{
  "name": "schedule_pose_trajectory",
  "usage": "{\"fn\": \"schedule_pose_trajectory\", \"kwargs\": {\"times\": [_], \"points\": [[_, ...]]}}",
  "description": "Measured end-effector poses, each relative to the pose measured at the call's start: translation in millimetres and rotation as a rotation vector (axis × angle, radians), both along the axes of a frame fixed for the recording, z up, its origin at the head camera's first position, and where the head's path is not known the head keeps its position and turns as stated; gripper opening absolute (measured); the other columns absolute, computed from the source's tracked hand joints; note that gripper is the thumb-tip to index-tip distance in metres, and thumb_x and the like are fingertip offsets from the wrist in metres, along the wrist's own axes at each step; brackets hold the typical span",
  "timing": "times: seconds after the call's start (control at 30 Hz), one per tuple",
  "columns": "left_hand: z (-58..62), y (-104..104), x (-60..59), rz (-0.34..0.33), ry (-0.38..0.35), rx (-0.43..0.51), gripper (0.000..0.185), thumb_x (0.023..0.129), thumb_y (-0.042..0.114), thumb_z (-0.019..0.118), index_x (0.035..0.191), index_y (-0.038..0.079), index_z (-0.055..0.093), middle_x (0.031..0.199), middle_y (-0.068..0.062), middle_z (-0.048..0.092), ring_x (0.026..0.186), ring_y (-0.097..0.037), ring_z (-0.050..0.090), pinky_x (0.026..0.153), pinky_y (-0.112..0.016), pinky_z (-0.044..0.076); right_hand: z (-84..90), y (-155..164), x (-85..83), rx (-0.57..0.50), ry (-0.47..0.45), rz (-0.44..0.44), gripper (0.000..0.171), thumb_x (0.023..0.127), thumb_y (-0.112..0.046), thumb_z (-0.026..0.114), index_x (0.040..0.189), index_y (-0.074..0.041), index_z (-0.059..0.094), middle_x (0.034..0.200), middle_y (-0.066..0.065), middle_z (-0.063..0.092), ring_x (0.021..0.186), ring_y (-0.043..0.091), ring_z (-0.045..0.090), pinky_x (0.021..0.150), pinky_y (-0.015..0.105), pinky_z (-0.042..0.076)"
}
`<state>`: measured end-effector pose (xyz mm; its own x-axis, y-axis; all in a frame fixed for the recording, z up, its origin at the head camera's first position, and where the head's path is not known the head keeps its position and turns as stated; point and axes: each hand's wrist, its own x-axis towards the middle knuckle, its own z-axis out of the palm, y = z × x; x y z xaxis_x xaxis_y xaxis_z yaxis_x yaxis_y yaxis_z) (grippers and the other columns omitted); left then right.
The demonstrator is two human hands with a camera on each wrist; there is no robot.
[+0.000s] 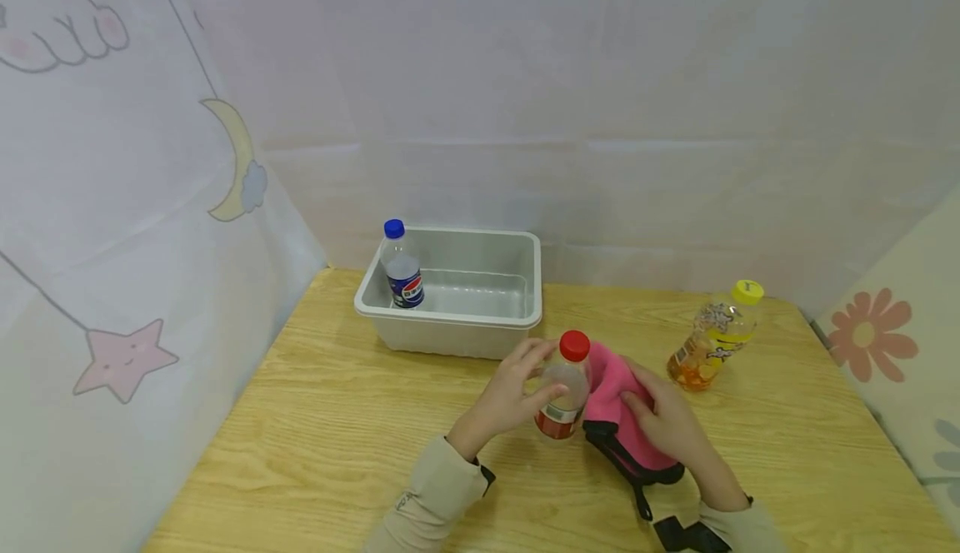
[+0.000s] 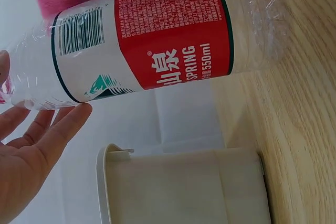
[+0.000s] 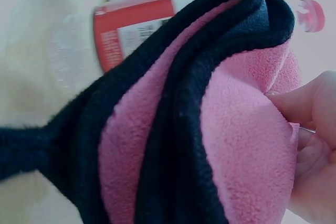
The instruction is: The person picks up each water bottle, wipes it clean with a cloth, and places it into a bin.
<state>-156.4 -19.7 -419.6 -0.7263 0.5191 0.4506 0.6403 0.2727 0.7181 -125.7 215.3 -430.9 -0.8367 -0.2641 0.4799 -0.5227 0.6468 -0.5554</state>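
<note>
My left hand [image 1: 506,395] holds a clear plastic water bottle [image 1: 564,386] by its upper part, thumb on the near side and fingers round the far side. The bottle has a red cap [image 1: 574,346] and a red and white label [image 2: 173,35]. In my right hand [image 1: 667,420] is a folded pink cloth [image 3: 247,124] with thick black edging and a black loop, pinched between thumb and fingers. The cloth lies against the bottle's right side in the head view. In the right wrist view it covers part of the label.
A light grey plastic tub [image 1: 457,336] stands at the back of the wooden table [image 1: 300,428]. Inside it, at the left, is a blue-capped bottle [image 1: 405,274]. To the right, a yellow-capped bottle [image 1: 712,341] with some orange colouring stands on the table. Printed white sheets hang behind.
</note>
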Motion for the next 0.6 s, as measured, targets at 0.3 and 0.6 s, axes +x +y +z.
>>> {"fn": "schedule_pose_trajectory", "kwargs": {"times": [0.3,0.6], "points": [[-0.4,-0.1,0.9,-0.006,-0.008,-0.015,0.051,0.087,0.016,0.063,0.130,0.000,0.040,0.121,-0.012,0.047,0.111,-0.022,0.048,0.088,-0.023,0.046,22.7,-2.8,-0.4,-0.032,0.119,0.004,0.051,0.071,0.018,0.065,0.119,0.009,0.054,0.106,0.021,0.062,0.090,0.020,0.060,0.080,0.000,0.035],[0.0,-0.2,0.2,-0.003,0.008,-0.014,0.048,0.088,0.016,0.062,0.128,0.000,0.042,0.122,-0.014,0.050,0.109,-0.023,0.050,0.086,-0.024,0.048,35.9,-14.4,-2.5,-0.008,0.160,0.026,0.053,0.070,0.017,0.066,0.120,0.007,0.053,0.106,0.018,0.063,0.086,0.022,0.061,0.078,0.005,0.041]]}}
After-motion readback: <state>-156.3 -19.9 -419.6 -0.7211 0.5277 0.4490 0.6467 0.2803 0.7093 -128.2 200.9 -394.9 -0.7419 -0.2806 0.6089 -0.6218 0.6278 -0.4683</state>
